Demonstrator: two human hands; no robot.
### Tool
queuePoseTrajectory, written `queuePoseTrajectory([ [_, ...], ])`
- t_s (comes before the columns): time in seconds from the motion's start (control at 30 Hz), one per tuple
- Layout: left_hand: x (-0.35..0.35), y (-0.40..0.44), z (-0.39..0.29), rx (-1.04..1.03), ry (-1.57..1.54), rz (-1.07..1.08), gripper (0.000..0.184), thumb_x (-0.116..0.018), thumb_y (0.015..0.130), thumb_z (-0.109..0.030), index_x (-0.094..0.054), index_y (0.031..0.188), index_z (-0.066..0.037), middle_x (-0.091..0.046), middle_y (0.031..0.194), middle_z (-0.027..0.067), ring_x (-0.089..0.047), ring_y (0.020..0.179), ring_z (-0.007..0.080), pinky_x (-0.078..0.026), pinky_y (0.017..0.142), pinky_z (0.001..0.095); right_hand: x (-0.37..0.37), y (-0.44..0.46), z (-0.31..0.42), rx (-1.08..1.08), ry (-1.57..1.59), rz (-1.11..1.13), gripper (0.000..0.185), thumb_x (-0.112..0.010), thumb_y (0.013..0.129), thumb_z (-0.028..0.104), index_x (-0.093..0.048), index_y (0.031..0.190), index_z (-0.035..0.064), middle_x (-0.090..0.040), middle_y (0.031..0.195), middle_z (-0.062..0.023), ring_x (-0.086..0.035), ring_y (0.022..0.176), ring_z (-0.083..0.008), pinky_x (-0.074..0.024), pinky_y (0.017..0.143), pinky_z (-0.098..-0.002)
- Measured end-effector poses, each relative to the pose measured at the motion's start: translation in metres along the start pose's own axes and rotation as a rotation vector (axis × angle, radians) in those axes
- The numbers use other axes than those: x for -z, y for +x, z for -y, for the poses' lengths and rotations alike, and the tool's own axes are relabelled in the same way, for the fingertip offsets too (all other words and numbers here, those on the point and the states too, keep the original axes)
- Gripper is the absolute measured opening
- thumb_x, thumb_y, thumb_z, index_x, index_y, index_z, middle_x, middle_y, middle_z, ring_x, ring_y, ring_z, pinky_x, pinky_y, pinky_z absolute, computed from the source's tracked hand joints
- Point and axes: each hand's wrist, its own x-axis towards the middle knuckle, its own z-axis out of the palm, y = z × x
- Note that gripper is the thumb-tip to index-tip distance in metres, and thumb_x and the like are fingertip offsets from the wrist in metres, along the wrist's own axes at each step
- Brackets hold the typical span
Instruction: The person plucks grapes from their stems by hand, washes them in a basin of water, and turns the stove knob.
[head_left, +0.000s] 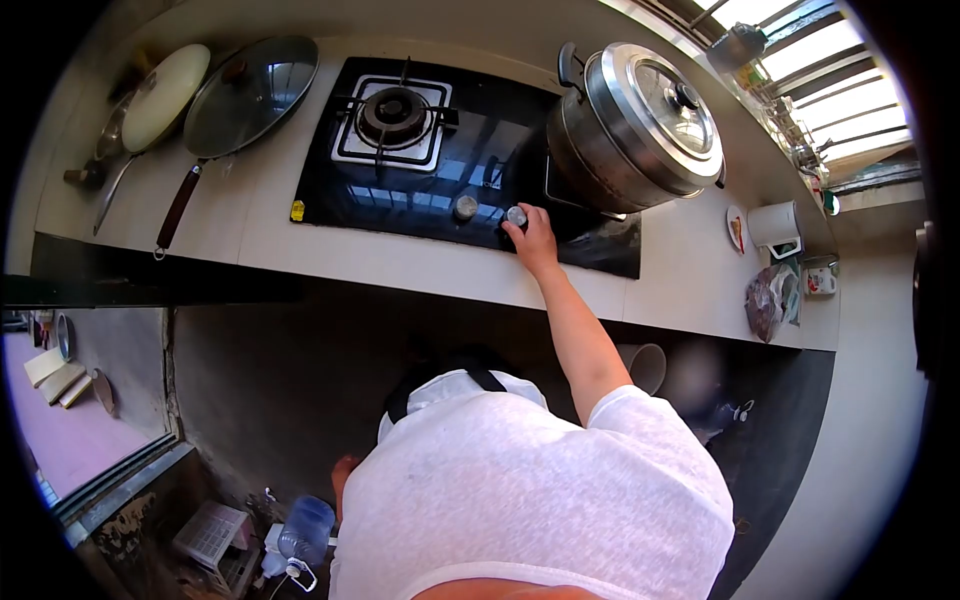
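My right hand (535,240) reaches forward to the front edge of the black glass gas stove (480,135). Its fingers are closed around the right stove knob (516,215). The left stove knob (466,208) stands untouched beside it. On the right burner sits a large steel steamer pot (600,130) with a glass-centred lid (672,95). The left burner (390,117) bears no pot, and no flame shows on it. Only a small part of my left arm or hand (344,470) appears low at my side, its fingers hidden behind my body.
Left of the stove, a frying pan (245,100) with a lid and a pale pan (165,98) lie on the counter (270,215). A white mug (775,225) and a plastic bag (768,300) are at the right end. Below on the left stand a water jug (306,530) and a crate (213,535).
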Motion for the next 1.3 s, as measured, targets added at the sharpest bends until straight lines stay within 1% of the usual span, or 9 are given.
queuePoseTrajectory([
  [0.07, 0.002, 0.002, 0.006, -0.074, 0.002, -0.059, 0.025, -0.046, 0.081, -0.018, -0.048, 0.064, -0.001, -0.048, 0.059, 0.009, -0.046, 0.059, 0.0165, -0.037, 0.054, 0.0354, 0.0, 0.0, 0.001, -0.003, 0.002, 0.003, 0.045, -0.066, 0.075, 0.027, -0.05, 0.111, 0.0059, -0.05, 0.11, -0.0127, -0.052, 0.097, -0.0321, -0.0443, 0.08, -0.0372],
  [0.13, 0.003, 0.003, 0.015, 0.22, -0.374, 0.004, 0.024, -0.045, 0.081, -0.017, -0.049, 0.063, -0.002, -0.045, 0.057, 0.0084, -0.045, 0.059, 0.0169, -0.036, 0.055, 0.0362, 0.001, 0.0, 0.0, -0.006, 0.005, 0.007, 0.045, -0.066, 0.075, 0.027, -0.05, 0.111, 0.0061, -0.05, 0.11, -0.0124, -0.052, 0.097, -0.0319, -0.0443, 0.08, -0.0373],
  [0.23, -0.001, 0.002, 0.028, 0.307, -0.683, 0.02, 0.024, -0.044, 0.082, -0.018, -0.051, 0.065, -0.002, -0.048, 0.058, 0.0085, -0.045, 0.06, 0.0173, -0.036, 0.056, 0.0366, 0.001, 0.0, 0.0, 0.004, 0.01, 0.011, 0.044, -0.066, 0.075, 0.027, -0.05, 0.111, 0.0061, -0.05, 0.11, -0.0121, -0.052, 0.098, -0.0319, -0.0443, 0.08, -0.0371],
  [0.33, 0.002, -0.007, 0.012, 0.247, -0.247, -0.057, 0.025, -0.045, 0.082, -0.019, -0.053, 0.065, -0.003, -0.049, 0.059, 0.0058, -0.044, 0.06, 0.015, -0.037, 0.056, 0.036, 0.002, 0.001, 0.003, 0.002, 0.015, 0.005, 0.041, -0.065, 0.076, 0.024, -0.051, 0.109, 0.0039, -0.052, 0.105, -0.0142, -0.053, 0.096, -0.0308, -0.0436, 0.081, -0.0354],
  [0.53, -0.018, -0.009, 0.025, 0.515, -0.704, -0.157, 0.025, -0.046, 0.081, -0.018, -0.054, 0.06, -0.006, -0.049, 0.059, 0.0038, -0.044, 0.059, 0.0131, -0.036, 0.054, 0.0351, 0.002, 0.001, 0.003, -0.003, 0.016, 0.005, 0.041, -0.065, 0.076, 0.024, -0.051, 0.109, 0.004, -0.052, 0.105, -0.0144, -0.053, 0.096, -0.031, -0.0435, 0.081, -0.0356],
  [0.77, -0.001, -0.01, 0.008, 0.326, -0.452, -0.035, 0.028, -0.047, 0.082, -0.015, -0.048, 0.055, -0.007, -0.042, 0.054, 0.0001, -0.039, 0.052, 0.0103, -0.032, 0.047, 0.0318, 0.003, 0.0, 0.005, -0.008, 0.021, -0.004, 0.041, -0.065, 0.076, 0.026, -0.05, 0.108, 0.0045, -0.052, 0.105, -0.0147, -0.052, 0.096, -0.0321, -0.0434, 0.081, -0.0369],
  [0.93, -0.012, -0.007, 0.023, 0.387, -0.754, -0.079, 0.027, -0.046, 0.082, -0.015, -0.049, 0.056, -0.007, -0.045, 0.054, 0.0001, -0.042, 0.052, 0.0105, -0.033, 0.046, 0.0325, 0.003, 0.0, 0.005, -0.02, 0.026, -0.005, 0.041, -0.066, 0.076, 0.027, -0.05, 0.106, 0.004, -0.052, 0.104, -0.015, -0.052, 0.095, -0.0322, -0.0432, 0.08, -0.0373],
  [1.13, -0.009, -0.011, 0.028, 0.193, -0.062, -0.111, 0.024, -0.047, 0.082, -0.015, -0.052, 0.061, -0.004, -0.049, 0.056, 0.0025, -0.045, 0.054, 0.0119, -0.037, 0.049, 0.034, 0.002, 0.001, 0.003, -0.024, 0.023, -0.005, 0.043, -0.067, 0.074, 0.028, -0.05, 0.106, 0.006, -0.051, 0.106, -0.0124, -0.053, 0.095, -0.0317, -0.0443, 0.079, -0.0377],
  [1.3, -0.017, -0.005, 0.049, 0.268, -0.22, -0.134, 0.026, -0.046, 0.083, -0.018, -0.053, 0.062, -0.004, -0.051, 0.058, 0.0044, -0.047, 0.055, 0.0129, -0.038, 0.05, 0.0342, 0.001, 0.001, 0.002, -0.028, 0.026, -0.009, 0.042, -0.067, 0.074, 0.029, -0.051, 0.105, 0.0065, -0.051, 0.106, -0.0124, -0.053, 0.095, -0.0317, -0.0444, 0.078, -0.0379],
])
